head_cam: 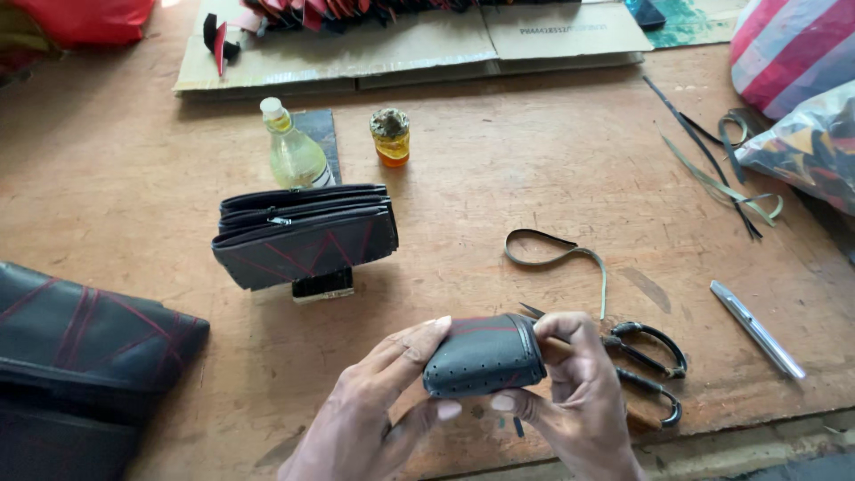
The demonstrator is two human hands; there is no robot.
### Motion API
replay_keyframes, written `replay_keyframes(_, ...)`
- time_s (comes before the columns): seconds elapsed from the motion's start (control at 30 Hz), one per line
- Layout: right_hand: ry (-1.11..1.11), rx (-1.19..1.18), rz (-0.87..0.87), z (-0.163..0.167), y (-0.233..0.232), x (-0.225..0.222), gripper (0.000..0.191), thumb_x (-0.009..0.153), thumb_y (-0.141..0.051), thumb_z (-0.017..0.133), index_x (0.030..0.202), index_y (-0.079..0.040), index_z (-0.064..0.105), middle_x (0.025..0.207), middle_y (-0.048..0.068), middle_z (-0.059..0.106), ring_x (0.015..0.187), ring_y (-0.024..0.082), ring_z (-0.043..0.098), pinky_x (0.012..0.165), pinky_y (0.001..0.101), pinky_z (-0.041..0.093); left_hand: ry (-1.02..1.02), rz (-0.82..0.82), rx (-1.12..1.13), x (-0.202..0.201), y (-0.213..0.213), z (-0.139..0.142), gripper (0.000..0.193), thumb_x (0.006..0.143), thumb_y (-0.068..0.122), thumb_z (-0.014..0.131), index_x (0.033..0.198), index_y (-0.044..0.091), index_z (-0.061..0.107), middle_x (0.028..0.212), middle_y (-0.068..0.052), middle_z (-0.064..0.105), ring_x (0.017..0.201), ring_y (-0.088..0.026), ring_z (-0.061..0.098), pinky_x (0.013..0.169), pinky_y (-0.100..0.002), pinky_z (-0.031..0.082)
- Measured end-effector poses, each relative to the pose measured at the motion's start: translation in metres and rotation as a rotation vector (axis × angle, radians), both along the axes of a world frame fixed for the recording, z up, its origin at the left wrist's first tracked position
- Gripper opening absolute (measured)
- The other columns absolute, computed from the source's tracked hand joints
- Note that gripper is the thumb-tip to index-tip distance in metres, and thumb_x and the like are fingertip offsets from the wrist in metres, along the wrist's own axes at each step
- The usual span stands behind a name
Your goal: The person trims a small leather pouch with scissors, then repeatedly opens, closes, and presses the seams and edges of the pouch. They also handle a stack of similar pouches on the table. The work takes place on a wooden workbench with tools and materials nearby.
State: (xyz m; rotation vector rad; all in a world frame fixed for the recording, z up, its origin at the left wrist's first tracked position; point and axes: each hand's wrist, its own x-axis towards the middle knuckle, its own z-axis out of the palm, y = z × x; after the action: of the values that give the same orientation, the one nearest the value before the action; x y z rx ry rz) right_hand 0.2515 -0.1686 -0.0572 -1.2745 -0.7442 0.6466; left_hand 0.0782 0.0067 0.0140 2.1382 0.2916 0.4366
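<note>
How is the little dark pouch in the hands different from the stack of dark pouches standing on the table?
The small pouch is one piece, held between the left hand and right hand; the stack of pouches is several pieces, propped on the table untouched. The small pouch shows rows of tiny punched holes; the stack's front shows crossing red lines and no holes that I can see. The small pouch looks shorter than the stack. Both are dark with red stitching.

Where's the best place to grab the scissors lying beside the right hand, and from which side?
Probably by the two black loop handles of the scissors, coming from the right. They lie flat on the table with the loops pointing right and uncovered, while the blades run left under the right hand, which blocks that end.
</note>
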Motion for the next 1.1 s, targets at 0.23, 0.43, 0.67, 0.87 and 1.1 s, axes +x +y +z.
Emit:
replay_keyframes(0.23,-0.08,-0.006,0.057,0.013,-0.005,0.002,0.076,0.073,-0.005,0.09,0.132,-0.002,0.042,0.122,0.017,0.07,0.114,0.023,0.069,0.093,0.0377,0.057,-0.087,0.03,-0.135,0.003,-0.015,-0.022,0.075,0.085,0.035,0.08,0.147,0.0,0.054,0.143,-0.023,0.063,0.137,-0.035,0.058,0.112,-0.042,0.046)
replay_keyframes(0.43,0.004,-0.049,0.294,0.03,-0.015,0.014,0.071,0.088,-0.033,0.077,0.142,0.009,0.057,0.142,0.024,0.064,0.135,0.028,0.061,0.111,0.0416,0.05,-0.118,0.049,-0.068,0.008,-0.02,-0.021,0.065,0.089,0.035,0.075,0.142,0.001,0.061,0.143,-0.023,0.067,0.136,-0.037,0.057,0.114,-0.044,0.046)
replay_keyframes(0.67,0.073,-0.073,0.346,0.036,-0.015,0.016,0.063,0.088,-0.027,0.075,0.137,0.009,0.059,0.137,0.022,0.067,0.127,0.027,0.066,0.105,0.0391,0.056,-0.049,0.073,-0.061,0.013,-0.025,-0.026,0.057,0.09,0.036,0.078,0.133,0.001,0.067,0.133,-0.022,0.07,0.134,-0.037,0.059,0.109,-0.045,0.047)
replay_keyframes(0.87,-0.231,-0.13,0.226,0.027,-0.013,0.02,0.032,0.086,-0.016,0.078,0.115,-0.002,0.076,0.104,0.011,0.082,0.098,0.018,0.079,0.083,0.0317,0.067,-0.09,0.072,-0.001,0.017,-0.029,-0.043,0.036,0.092,0.031,0.076,0.118,0.006,0.077,0.107,-0.013,0.082,0.12,-0.032,0.073,0.1,-0.043,0.057)
replay_keyframes(1.1,-0.102,-0.144,0.137,0.005,-0.011,0.013,0.019,0.088,-0.009,0.079,0.106,-0.003,0.078,0.097,0.009,0.071,0.092,0.019,0.067,0.081,0.0321,0.055,-0.195,0.19,0.073,0.026,-0.037,-0.036,0.025,0.092,0.025,0.077,0.112,0.01,0.078,0.106,-0.008,0.081,0.113,-0.024,0.079,0.094,-0.039,0.06)
